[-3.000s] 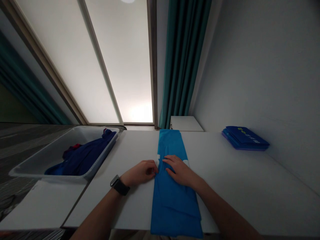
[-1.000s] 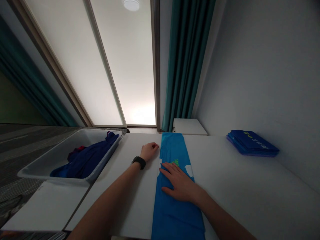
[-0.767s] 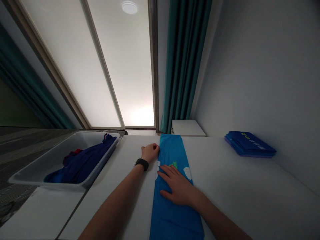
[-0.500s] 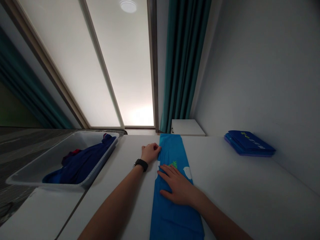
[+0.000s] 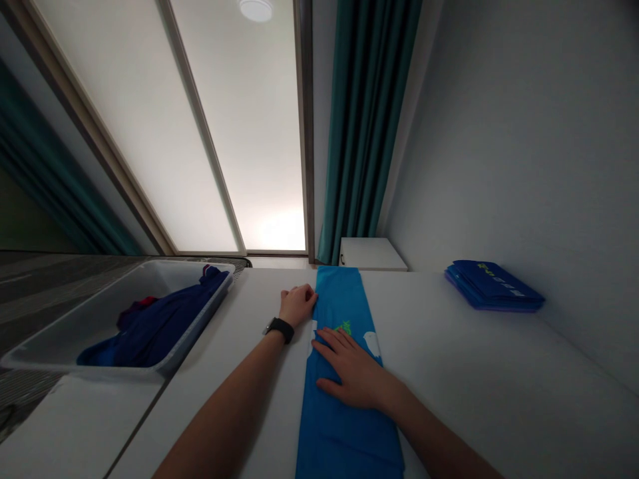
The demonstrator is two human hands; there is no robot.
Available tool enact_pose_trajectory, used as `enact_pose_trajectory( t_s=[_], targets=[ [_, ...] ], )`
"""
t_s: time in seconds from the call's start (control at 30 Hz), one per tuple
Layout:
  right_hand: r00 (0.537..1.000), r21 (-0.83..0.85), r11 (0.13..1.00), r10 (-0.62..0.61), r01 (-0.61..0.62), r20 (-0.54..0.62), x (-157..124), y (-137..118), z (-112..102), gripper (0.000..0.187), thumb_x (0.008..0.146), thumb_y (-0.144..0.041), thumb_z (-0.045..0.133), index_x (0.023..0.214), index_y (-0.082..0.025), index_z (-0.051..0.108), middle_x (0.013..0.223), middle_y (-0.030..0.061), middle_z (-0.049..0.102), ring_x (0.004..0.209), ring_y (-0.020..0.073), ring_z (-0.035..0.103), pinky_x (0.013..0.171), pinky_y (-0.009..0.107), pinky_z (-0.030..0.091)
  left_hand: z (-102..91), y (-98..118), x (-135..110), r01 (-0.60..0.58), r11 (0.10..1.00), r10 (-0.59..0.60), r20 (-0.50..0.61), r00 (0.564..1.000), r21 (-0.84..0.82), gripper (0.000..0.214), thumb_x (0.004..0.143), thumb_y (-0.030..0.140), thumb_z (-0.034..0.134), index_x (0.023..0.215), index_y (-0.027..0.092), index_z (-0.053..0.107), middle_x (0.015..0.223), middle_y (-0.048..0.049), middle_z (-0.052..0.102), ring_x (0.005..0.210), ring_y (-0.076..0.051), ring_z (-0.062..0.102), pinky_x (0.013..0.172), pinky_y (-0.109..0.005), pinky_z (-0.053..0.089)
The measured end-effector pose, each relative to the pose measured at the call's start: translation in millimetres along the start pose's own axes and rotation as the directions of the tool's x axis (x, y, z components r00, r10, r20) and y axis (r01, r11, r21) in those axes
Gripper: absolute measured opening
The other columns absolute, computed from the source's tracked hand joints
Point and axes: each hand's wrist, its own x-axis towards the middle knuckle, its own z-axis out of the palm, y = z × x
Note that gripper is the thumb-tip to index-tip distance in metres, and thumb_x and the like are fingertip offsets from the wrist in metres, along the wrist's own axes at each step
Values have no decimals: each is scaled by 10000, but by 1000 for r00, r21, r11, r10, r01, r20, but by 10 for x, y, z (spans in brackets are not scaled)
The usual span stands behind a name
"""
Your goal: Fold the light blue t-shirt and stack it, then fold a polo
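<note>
Fingers of my right hand (image 5: 352, 379) lie spread flat on the long bright-blue folded cloth (image 5: 344, 432); my left hand (image 5: 298, 305) curls closed just beside its edge, holding nothing visible, on the white desk (image 5: 474, 372).

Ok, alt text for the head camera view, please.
A person's right hand lies flat on a long folded bright blue garment on a white table, while the left hand rests at the garment's edge. A gray tub holding navy clothing sits to the left, and a folded blue stack to the right.
</note>
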Motion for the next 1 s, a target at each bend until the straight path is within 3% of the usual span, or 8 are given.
enact_pose_trajectory(
  t_s=[0.1,0.23,0.3,0.4,0.5,0.73,1.0],
  targets=[
    [998,-29,999,35,-36,-47,2,23,-28,633,937,-502,439,1490,-213,338,1569,83,274,1451,248,198,1198,459,110,14,-18,-6,-8,1000,8,-16,1000,6,189,891,348,513,832,214,632,824,-20,699,925,-235,621,897,-406,321],
    [950,-142,958,213,-249,-228,19,204,-32,578,983,-441,317,1475,-142,368,1555,125,292,1451,249,199,1196,464,76,23,-55,-26,-67,998,66,-57,996,0,174,887,301,520,977,228,649,912,-34,685,949,-234,612,892,-407,375],
    [907,-176,913,312,-369,-285,22,335,-12,602,984,-452,291,1475,-111,362,1563,150,258,1457,269,170,1190,478,79,28,-67,-41,-193,981,191,-98,977,-4,259,894,254,503,1115,245,637,1081,-57,663,1043,-238,584,906,-406,405],
    [877,-178,875,396,-451,-274,22,496,25,649,978,-502,264,1499,-118,311,1578,144,209,1462,276,144,1182,481,103,38,-72,-61,-417,908,411,-114,905,-38,355,928,188,421,1213,263,618,1297,-52,593,1200,-232,512,977,-420,413],
    [886,-166,880,406,-445,-222,26,567,44,666,975,-523,238,1520,-141,254,1591,115,170,1468,257,116,1183,463,99,48,-78,-72,-502,856,497,-72,865,-120,365,948,217,406,1247,242,613,1348,-49,577,1260,-220,492,1049,-430,403],
    [905,-164,895,387,-415,-177,52,620,29,697,970,-557,190,1534,-148,197,1601,87,129,1475,225,72,1188,436,49,41,-140,-114,-471,878,476,55,878,-87,401,957,335,419,1293,205,598,1369,-63,571,1289,-226,496,1110,-443,374],
    [948,-171,936,289,-309,-130,122,762,-44,693,970,-550,184,1532,-145,201,1601,59,127,1475,194,75,1191,407,34,2,-129,-192,-452,892,449,92,889,24,449,983,363,364,1369,201,526,1437,-51,501,1335,-219,448,1122,-429,352]
  ],
)
